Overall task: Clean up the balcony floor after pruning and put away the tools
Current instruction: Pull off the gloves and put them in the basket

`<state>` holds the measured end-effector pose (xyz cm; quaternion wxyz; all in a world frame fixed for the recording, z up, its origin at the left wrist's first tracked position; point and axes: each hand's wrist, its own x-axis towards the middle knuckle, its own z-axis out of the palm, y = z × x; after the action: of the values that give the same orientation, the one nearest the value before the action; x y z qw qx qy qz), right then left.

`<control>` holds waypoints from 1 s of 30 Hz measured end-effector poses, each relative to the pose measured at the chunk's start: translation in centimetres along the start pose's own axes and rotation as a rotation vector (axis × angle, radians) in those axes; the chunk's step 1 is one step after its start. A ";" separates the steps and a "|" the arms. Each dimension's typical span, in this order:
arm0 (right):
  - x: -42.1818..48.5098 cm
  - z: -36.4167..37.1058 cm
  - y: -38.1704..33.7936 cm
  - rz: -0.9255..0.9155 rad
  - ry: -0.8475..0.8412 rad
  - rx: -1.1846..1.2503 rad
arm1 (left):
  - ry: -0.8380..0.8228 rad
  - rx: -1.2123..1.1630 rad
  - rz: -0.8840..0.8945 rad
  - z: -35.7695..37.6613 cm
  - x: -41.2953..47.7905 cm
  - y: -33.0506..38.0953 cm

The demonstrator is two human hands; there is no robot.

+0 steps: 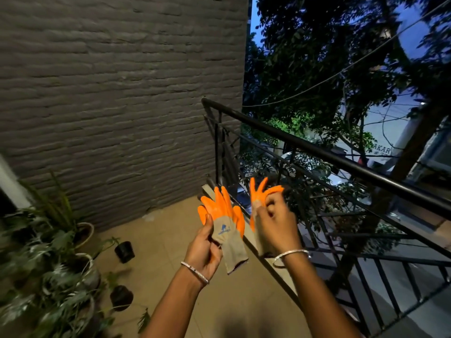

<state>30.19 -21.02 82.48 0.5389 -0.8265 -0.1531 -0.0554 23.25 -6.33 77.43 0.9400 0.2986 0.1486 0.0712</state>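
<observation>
I hold two orange and grey work gloves up in front of me over the balcony floor (170, 230). My left hand (203, 250) grips one glove (225, 220) near its grey cuff, the orange fingers pointing up and the cuff hanging down. My right hand (275, 223) pinches the second glove (260, 191), whose orange fingers stick up above my knuckles; most of that glove is hidden behind the hand. Both wrists carry a thin silver bangle. No broom or pruning tool is in view.
A black metal railing (317, 147) runs diagonally on the right, with trees and a street beyond. A grey brick wall (122, 93) closes the far side. Potted plants (48, 252) crowd the left edge, with small black pots (124, 251) on the beige tiles.
</observation>
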 end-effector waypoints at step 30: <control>-3.0 1.3 -1.0 -0.255 -0.168 0.118 | 0.109 0.111 0.172 2.8 -2.3 0.6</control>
<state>26.99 -20.04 82.04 0.5605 -0.7688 -0.3045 -0.0450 21.95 -7.83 80.49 0.9030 0.3574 0.1772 0.1595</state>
